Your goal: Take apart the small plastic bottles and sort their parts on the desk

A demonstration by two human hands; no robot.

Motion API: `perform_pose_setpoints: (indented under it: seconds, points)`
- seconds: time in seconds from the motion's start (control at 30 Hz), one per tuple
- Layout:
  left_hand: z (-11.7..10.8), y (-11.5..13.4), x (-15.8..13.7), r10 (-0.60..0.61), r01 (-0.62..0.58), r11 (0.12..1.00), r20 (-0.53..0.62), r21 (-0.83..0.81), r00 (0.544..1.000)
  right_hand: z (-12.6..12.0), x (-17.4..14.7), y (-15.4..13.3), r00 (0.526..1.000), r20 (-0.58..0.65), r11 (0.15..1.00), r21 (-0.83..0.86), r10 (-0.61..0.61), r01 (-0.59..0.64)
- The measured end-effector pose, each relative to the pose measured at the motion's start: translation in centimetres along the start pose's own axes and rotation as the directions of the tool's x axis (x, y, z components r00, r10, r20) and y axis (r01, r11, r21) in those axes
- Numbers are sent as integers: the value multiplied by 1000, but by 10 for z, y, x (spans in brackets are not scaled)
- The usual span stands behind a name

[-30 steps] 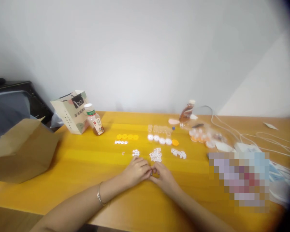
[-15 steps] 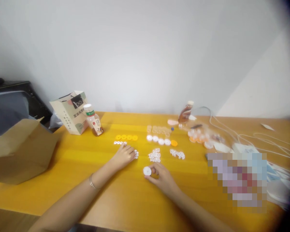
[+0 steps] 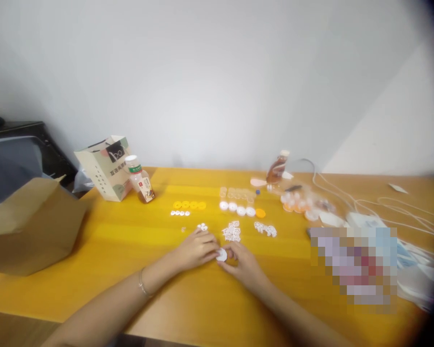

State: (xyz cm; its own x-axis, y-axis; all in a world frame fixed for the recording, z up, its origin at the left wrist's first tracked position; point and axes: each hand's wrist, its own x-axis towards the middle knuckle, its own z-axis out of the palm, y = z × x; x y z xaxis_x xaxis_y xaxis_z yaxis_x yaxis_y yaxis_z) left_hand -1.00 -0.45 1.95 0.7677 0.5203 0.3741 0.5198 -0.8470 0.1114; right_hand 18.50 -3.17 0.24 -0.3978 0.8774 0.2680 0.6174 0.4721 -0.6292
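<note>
My right hand [image 3: 244, 262] pinches a round white plastic disc [image 3: 222, 255] by its edge, just above the table. My left hand [image 3: 199, 250] meets the disc from the other side, its fingers bent together and the fingertips against it. Whatever the left fingertips may hold is too small to make out. Beyond the hands lie a small cluster of white pieces [image 3: 202, 226], a pile of white openwork pieces [image 3: 231, 232] and another such group [image 3: 265, 229]. Farther back are a row of yellow discs [image 3: 190, 205], several small white caps [image 3: 180, 213] and a row of white discs [image 3: 237, 209].
A brown paper bag [image 3: 32, 226], a printed carton bag [image 3: 106, 168] and a bottle [image 3: 141, 180] stand to the left. Clear rings [image 3: 237, 193] and a dark drink bottle [image 3: 278, 168] are farther back. Cables [image 3: 350, 197] and packaging lie to the right.
My left hand has moved right and nearer, from the small white pieces to the white disc. My right hand stays almost in place, still holding the disc.
</note>
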Motion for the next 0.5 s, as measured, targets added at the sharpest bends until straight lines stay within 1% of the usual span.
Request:
perform_pose_setpoints:
  seconds: [0.13, 0.3, 0.4, 0.5]
  points:
    - [5, 3, 2, 86, -84, 988, -9, 131, 996, -1, 1, -1, 1000, -6, 1000, -10, -24, 24]
    - [-1, 6, 4, 218, -210, 934, 5, 288, 976, -1, 1, -1, 999, -22, 999, -30, -36, 36]
    - [-7, 8, 4, 266, -255, 910, 12, 328, 964, -1, 1, -1, 999, -23, 999, -31, -46, 45]
    - [-10, 9, 3, 289, -281, 902, 27, 326, 957, -1, 1, 0, 998, -26, 998, -17, -56, 55]
